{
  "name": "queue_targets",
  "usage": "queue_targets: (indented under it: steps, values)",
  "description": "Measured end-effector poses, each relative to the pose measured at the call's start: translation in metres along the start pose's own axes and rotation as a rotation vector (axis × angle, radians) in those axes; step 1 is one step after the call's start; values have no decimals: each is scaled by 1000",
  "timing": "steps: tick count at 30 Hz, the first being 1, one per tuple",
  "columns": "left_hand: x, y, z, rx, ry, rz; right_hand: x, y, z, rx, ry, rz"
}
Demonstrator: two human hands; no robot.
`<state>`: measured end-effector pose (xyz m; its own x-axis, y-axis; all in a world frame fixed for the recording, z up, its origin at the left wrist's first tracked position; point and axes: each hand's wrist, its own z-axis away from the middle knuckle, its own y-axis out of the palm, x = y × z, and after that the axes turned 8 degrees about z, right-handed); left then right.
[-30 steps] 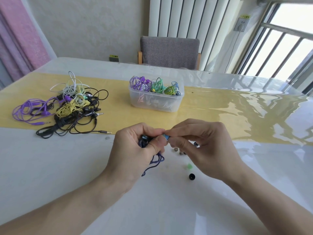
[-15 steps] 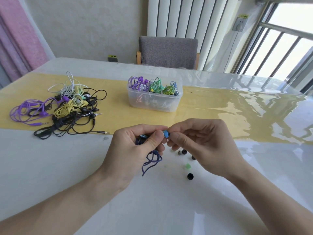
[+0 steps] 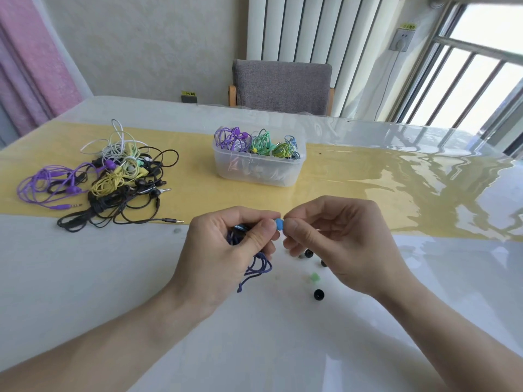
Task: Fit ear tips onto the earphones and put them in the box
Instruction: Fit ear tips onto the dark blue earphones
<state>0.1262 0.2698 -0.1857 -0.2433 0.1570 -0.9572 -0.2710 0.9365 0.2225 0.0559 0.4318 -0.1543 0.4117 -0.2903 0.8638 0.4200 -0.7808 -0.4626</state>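
My left hand grips a bunched dark blue earphone; its cord dangles below the palm. Between the fingertips of both hands sits a small blue ear tip, pinched by my right hand against the earbud held in the left. The earbud itself is mostly hidden by my fingers. Loose ear tips lie on the table under my right hand: a black one, a green one and other dark ones. The clear plastic box holds several coiled earphones.
A tangled pile of purple, yellow, white and black earphones lies at the left on the yellow runner. A grey chair stands behind the glossy white table. A window is at the right.
The blue ear tip shows more fully between my fingertips than a second ago. Both hands stay close together at the same spot.
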Motion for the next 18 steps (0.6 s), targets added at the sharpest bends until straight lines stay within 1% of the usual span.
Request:
queue_targets:
  steps: [5,8,14,18]
  values:
    - [-2,0,2,-16,73,-69,1,3,0,48,106,-180]
    - [-3,0,2,-28,108,-99,5,5,1,64,136,-224]
    - [-4,0,4,-40,183,-141,4,11,2,114,152,-382]
    - [-5,-2,5,-43,288,-219,5,11,3,134,166,-434]
